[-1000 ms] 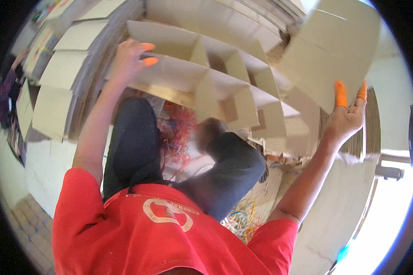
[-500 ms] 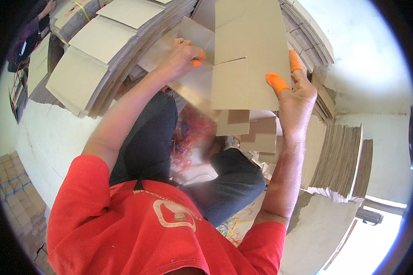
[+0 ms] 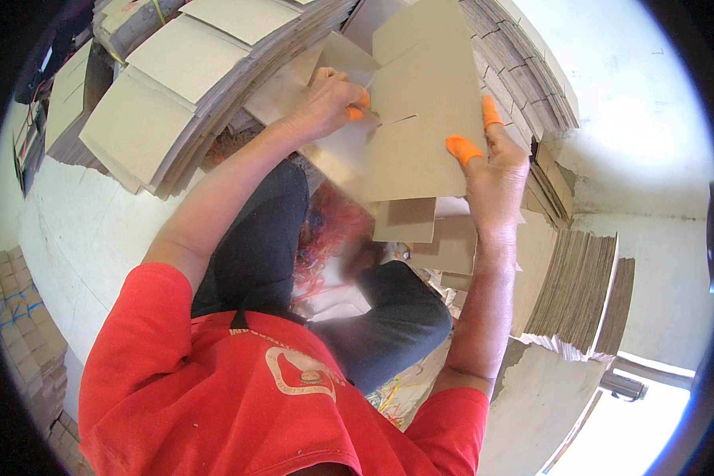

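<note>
My right hand (image 3: 497, 178), with orange covers on thumb and finger, grips a slotted cardboard sheet (image 3: 424, 155) by its right edge, thumb on the face. The sheet stands tilted in front of me. My left hand (image 3: 329, 105) is closed in a pinch at the sheet's left edge, near a slot, orange covers on its fingertips too. What those fingertips pinch is too small to make out. Behind them are further thin cardboard panels (image 3: 347, 54). Below the held sheet hang smaller cardboard flaps (image 3: 404, 220), partly hidden by it.
Stacks of cut cardboard (image 3: 139, 115) rise at the left, with another stack (image 3: 523, 71) at the far right. More upright sheets (image 3: 571, 282) stand by the right wall. Red plastic strands (image 3: 325, 242) lie between my legs. Small bundled blocks (image 3: 24, 325) fill the lower left.
The held sheet and my right hand have shifted slightly left and tilted. My left hand has moved right, up against the sheet's left edge.
</note>
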`<state>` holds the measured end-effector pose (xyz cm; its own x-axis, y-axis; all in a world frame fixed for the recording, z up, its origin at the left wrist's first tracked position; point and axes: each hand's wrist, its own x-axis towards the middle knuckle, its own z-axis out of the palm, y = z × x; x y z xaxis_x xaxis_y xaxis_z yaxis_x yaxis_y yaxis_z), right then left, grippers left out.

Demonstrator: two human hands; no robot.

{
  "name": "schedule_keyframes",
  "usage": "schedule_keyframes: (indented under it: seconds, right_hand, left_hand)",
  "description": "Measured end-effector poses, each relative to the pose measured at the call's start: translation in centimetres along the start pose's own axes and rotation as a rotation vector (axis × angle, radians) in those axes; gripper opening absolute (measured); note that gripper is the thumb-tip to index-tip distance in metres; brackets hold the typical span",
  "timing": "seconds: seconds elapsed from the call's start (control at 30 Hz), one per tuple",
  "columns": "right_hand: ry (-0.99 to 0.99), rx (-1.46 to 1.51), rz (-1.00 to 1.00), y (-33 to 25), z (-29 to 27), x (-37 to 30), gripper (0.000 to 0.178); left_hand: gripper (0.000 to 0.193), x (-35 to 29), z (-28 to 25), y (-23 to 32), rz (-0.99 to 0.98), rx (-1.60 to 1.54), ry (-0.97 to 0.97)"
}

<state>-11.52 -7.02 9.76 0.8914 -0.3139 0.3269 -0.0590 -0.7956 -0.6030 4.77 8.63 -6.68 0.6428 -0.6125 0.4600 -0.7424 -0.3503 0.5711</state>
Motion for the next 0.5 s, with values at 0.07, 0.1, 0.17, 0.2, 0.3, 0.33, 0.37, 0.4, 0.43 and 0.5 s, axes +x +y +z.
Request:
schedule_keyframes:
  seconds: [0.07, 0.1, 0.17, 0.2, 0.3, 0.33, 0.37, 0.4, 0.43, 0.5]
  right_hand:
    - [-0.044, -0.015, 0.001, 0.4, 0.9, 0.1, 0.059]
    - [-0.066, -0.023, 0.003, 0.8, 1.4, 0.2, 0.060]
    - [-0.058, -0.098, -0.086, 1.8, 2.5, 0.3, 0.061]
    - [-0.060, -0.097, -0.117, 2.4, 3.2, 0.3, 0.062]
    - [-0.141, -0.088, -0.054, 3.1, 5.4, -0.1, 0.061]
    - [-0.181, -0.085, -0.006, 3.2, 6.2, -0.3, 0.060]
    - [-0.272, -0.107, 0.038, 3.3, 7.1, -0.4, 0.057]
    - [-0.363, -0.129, 0.082, 3.4, 7.9, -0.3, 0.054]
    - [-0.437, -0.170, 0.041, 3.8, 8.5, -0.5, 0.042]
    - [-0.521, -0.274, -0.030, 3.9, 9.4, -0.8, 0.031]
  left_hand:
    - [0.017, 0.0, 0.1, 0.0, 0.017, 0.006, 0.028]
    - [0.017, 0.1, 0.1, -0.1, 0.038, 0.000, 0.005]
    - [0.016, 0.3, 0.1, -0.1, 0.071, -0.012, -0.009]
    - [0.016, 0.3, 0.1, -0.2, 0.083, -0.018, 0.001]
    - [0.016, 0.6, 0.4, -0.4, 0.100, -0.006, 0.005]
    - [0.017, 0.8, 0.5, -0.4, 0.103, 0.003, 0.002]
    - [0.015, 0.9, 0.7, -0.6, 0.097, 0.010, -0.004]
    - [0.014, 1.2, 0.8, -0.8, 0.091, 0.017, -0.010]
    - [0.013, 1.3, 1.0, -0.9, 0.085, 0.024, -0.016]
    - [0.014, 1.4, 1.1, -1.1, 0.086, 0.021, -0.019]
